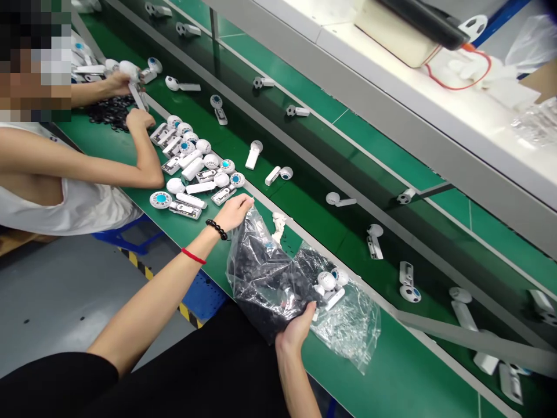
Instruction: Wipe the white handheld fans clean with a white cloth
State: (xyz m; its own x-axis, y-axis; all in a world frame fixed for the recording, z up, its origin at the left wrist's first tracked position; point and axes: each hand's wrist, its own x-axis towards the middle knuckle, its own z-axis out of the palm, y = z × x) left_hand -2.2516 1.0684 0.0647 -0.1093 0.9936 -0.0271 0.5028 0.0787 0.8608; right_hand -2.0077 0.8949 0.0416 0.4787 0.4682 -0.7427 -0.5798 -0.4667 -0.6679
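Running diagonally: green conveyor belt (313, 215), with white round-headed gadgets (253, 155) spaced along it.
Green workbench (369, 395): alongside the belt, a cluster of the same gadgets on it (some heads blue-centred).
Co-worker (35, 197): in a white top, beyond the left arm, one hand holding a gadget near a heap of small black parts (114, 113).
Filled clear plastic bag (265, 284): between the two hands, at the workbench's near edge, dark contents showing through.
Crumpled clear plastic (352, 325): on the workbench, just beside the filled bag.
Right hand (296, 330): cupped against the bag's lower corner, some fingers hidden.
Left hand (236, 212): fingertips pinching the bag's upper corner.
Wrist bands: black beaded bracelet (216, 229), red cord (194, 256), both on the left arm.
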